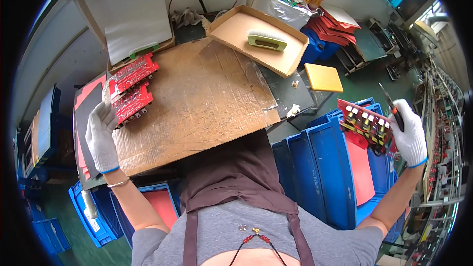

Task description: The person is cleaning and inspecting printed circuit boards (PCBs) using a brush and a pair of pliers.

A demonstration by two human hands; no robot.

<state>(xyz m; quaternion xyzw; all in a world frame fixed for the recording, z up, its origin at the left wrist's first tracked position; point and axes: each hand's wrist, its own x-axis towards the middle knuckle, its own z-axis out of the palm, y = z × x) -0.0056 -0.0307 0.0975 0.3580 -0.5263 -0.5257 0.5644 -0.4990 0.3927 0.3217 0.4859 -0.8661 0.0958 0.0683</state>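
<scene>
My right hand (pixel 410 135), in a white knit glove, is closed at the right over the blue bins. It holds a red circuit board (pixel 364 127) with white connectors and dark coils, tilted on its edge. A slim hand tool (pixel 394 109) with an orange-and-black handle and a narrow metal tip is in the same grip; its exact kind is unclear. My left hand (pixel 102 135), gloved too, is at the table's left with its fingers stretched out. Its fingertips are beside two red circuit boards (pixel 132 99); whether they touch is unclear.
Worn brown cardboard (pixel 197 103) covers the table. A shallow cardboard tray (pixel 236 37) with a green-backed brush (pixel 266 40) lies at the far side, a yellow slab (pixel 323 77) to its right. Blue bins (pixel 315 167) stand at the right. A black sheet (pixel 84 130) is under my left hand.
</scene>
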